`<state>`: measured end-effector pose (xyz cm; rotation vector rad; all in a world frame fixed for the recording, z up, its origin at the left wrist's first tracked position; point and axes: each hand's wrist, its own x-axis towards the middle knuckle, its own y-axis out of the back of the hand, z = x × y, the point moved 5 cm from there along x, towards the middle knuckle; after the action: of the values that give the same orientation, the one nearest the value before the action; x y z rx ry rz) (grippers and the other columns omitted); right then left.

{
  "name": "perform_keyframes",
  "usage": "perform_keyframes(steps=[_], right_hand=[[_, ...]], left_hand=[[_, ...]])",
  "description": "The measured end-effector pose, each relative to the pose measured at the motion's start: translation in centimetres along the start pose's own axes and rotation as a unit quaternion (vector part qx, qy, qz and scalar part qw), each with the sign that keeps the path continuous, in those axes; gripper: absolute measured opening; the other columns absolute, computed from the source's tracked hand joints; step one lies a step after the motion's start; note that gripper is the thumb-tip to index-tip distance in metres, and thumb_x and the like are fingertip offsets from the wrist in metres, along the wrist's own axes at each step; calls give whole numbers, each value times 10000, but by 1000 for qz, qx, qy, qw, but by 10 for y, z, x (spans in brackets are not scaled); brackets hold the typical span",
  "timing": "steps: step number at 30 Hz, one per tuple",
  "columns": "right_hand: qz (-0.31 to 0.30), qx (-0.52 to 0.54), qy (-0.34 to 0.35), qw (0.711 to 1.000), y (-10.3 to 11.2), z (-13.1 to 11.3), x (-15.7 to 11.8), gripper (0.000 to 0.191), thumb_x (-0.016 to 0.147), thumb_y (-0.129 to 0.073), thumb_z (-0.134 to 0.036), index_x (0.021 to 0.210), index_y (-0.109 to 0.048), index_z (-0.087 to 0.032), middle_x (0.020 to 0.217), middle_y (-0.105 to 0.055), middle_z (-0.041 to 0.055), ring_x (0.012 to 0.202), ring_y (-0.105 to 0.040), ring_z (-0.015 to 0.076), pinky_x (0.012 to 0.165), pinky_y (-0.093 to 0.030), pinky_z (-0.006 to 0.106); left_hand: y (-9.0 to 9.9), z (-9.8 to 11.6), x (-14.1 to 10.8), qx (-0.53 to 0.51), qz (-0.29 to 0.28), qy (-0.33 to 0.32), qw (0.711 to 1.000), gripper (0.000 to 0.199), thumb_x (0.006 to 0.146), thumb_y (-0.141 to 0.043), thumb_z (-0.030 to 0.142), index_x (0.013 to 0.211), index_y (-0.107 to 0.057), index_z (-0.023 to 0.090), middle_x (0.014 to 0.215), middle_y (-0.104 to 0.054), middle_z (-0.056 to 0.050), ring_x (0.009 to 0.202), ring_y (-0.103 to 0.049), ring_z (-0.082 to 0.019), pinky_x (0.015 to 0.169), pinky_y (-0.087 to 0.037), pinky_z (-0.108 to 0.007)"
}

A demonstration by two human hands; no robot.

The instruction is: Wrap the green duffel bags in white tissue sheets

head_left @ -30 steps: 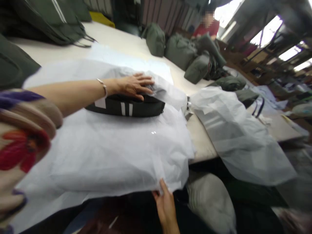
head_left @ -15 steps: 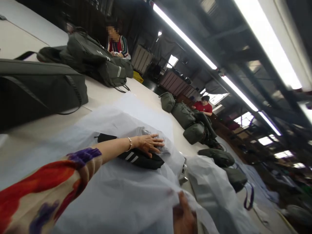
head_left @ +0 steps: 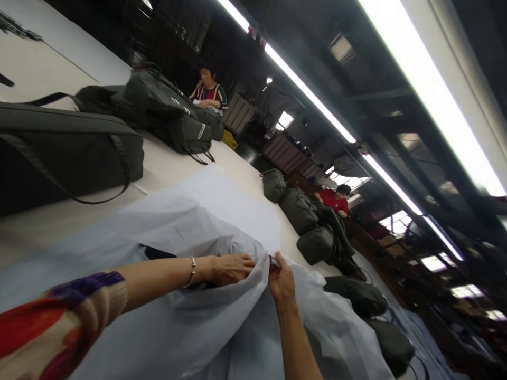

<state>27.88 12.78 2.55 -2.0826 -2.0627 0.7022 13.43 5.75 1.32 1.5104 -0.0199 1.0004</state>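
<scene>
A large translucent white plastic sheet (head_left: 214, 316) spreads over the table in front of me. My right hand (head_left: 282, 279) pinches a gathered fold of it between thumb and fingers, raised at the middle. Just left of that, my left hand (head_left: 232, 268), with a bracelet at the wrist, lies with its fingers stretched forward, pressing down beside the fold. Beneath my left forearm a dark bag (head_left: 156, 253) shows only at one end; the plastic covers most of it.
A long dark green bag (head_left: 63, 153) with straps stands at the left, with more dark bags (head_left: 170, 111) piled behind it. Several others line the table's right side (head_left: 299, 208). Two people, one in stripes (head_left: 212, 95) and one in red (head_left: 333, 199), sit further back.
My right hand has come up from the lower edge, lifting a fold of plastic to beside my left hand. The fold now hides the bag's white stripes.
</scene>
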Motion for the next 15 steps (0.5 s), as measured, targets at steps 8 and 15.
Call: perform_keyframes(steps=[8, 15], right_hand=[[8, 37, -111, 993, 15, 23, 42, 111, 788, -674, -123, 877, -610, -145, 732, -726, 16, 677, -705, 137, 647, -608, 229], [23, 29, -158, 987, 30, 28, 51, 93, 816, -636, -84, 865, -612, -160, 759, -724, 40, 672, -707, 147, 638, -624, 235]], left_hand=[[89, 20, -77, -50, -18, 166, 985, 267, 958, -417, 234, 1113, -634, 234, 1087, -681, -45, 977, -626, -176, 896, -477, -254], [119, 160, -251, 70, 143, 459, 874, 644, 788, -561, 594, 1400, -403, 469, 1320, -616, 42, 1161, -604, -287, 1019, -493, -422]])
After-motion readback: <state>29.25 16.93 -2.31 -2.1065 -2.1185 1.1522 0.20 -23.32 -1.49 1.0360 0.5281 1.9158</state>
